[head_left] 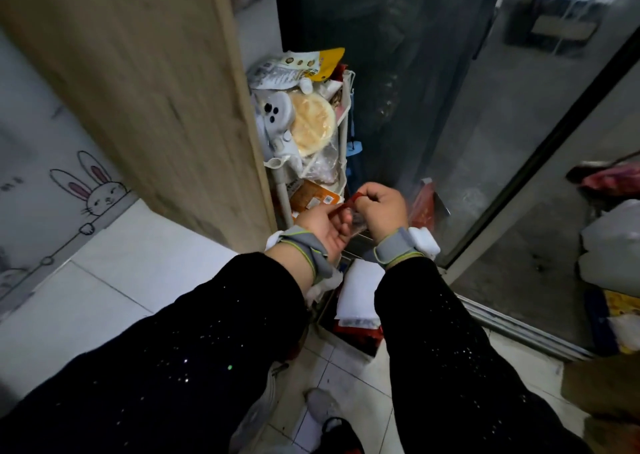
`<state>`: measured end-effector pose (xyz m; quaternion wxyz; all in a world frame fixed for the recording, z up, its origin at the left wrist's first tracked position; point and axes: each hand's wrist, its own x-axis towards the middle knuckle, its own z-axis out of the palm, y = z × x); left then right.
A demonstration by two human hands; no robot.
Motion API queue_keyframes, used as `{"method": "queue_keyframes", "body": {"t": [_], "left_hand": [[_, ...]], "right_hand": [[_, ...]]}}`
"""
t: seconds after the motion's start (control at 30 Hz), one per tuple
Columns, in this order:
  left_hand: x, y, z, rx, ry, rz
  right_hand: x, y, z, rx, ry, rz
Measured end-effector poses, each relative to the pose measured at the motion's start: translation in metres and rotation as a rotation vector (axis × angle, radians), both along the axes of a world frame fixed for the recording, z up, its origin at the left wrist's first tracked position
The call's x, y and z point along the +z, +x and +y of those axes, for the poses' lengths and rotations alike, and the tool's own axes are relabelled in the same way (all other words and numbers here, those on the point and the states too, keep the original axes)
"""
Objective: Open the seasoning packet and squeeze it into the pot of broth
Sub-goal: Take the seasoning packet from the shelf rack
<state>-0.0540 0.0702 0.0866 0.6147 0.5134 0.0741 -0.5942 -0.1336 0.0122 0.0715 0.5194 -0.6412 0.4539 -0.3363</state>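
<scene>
A small red seasoning packet (350, 205) is pinched between both my hands at the centre of the head view, mostly hidden by my fingers. My left hand (322, 226) grips its lower part, palm turned up. My right hand (381, 207) is closed on its upper edge, where a red corner sticks out above the fingers. I cannot tell whether the packet is torn. Both wrists wear grey bands over black sleeves. No pot of broth is in view.
A white rack (341, 131) crammed with food bags and a flatbread stands just beyond my hands. A wooden panel (149, 90) rises on the left, a glass sliding door (502, 142) on the right. Red and white packages (358, 301) lie on the tiled floor below.
</scene>
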Motion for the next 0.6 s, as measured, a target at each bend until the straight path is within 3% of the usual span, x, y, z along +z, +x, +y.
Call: {"method": "queue_keyframes", "body": {"t": [0.2,0.27,0.37,0.6], "left_hand": [[0.021,0.026,0.051,-0.091,0.002,-0.113],[0.030,0.041,0.069,-0.113,0.028,-0.213],[0.039,0.065,0.099,-0.001,0.034,-0.338],[0.057,0.122,0.173,0.178,0.177,-0.709]], "right_hand": [[0.024,0.033,0.040,0.115,0.014,-0.046],[0.033,0.047,0.057,0.191,0.165,-0.136],[0.039,0.077,0.082,0.301,0.363,-0.268],[0.060,0.150,0.146,0.482,0.300,-0.194]]}}
